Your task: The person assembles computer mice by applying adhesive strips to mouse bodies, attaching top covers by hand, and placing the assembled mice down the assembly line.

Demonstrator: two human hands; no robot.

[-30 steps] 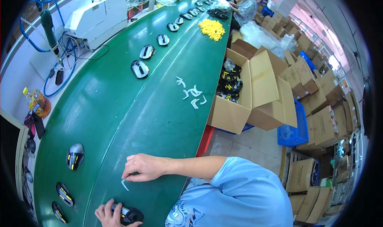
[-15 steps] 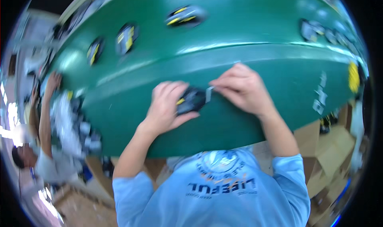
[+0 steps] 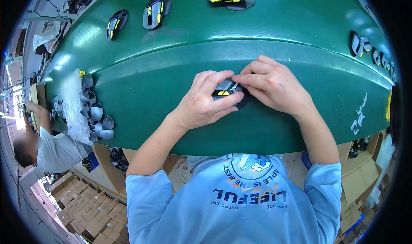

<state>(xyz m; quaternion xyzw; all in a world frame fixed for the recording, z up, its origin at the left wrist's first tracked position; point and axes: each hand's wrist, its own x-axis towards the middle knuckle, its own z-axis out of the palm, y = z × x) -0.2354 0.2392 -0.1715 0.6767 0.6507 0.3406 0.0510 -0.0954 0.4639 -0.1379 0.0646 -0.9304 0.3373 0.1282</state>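
Note:
A black and grey computer mouse with yellow accents is gripped by my left hand, its fingers and thumb curled around the body. My right hand presses over the mouse's right end, thumb and index finger pinched together at its upper edge. Whatever sits between those fingertips is hidden. Both hands are just above the green tabletop, close in front of my body, and cover much of the mouse.
Farther back lie three similar mice. More mice stand at the far right, beyond some white strips. At left, grey curved shells pile beside clear plastic, near another person. Open cardboard boxes stand below the right edge.
My right hand has closed in on the mouse; the small white strip at its fingertips no longer shows. My left fingers have shifted over the top of the mouse. The other person's arm has lowered.

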